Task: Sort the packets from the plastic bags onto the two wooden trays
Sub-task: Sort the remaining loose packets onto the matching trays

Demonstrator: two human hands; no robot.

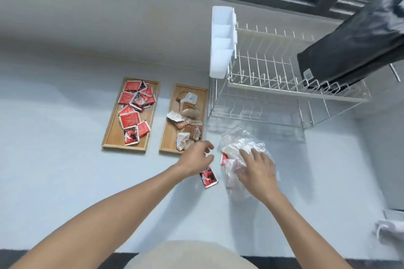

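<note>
Head view: we lean over a pale grey desk [65,170].
Left hand [196,159]: our fingers loosely spread, empty, over a red-and-black packet [209,178] lying flat.
Right hand [258,170]: we press it, spread, onto the crumpled clear plastic bag [242,146].
Left wooden tray [113,129]: red packets.
Right wooden tray [168,135]: brown-and-white packets.

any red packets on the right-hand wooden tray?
No. The right wooden tray holds only brown-and-white packets; the red packets all lie on the left wooden tray.
</note>
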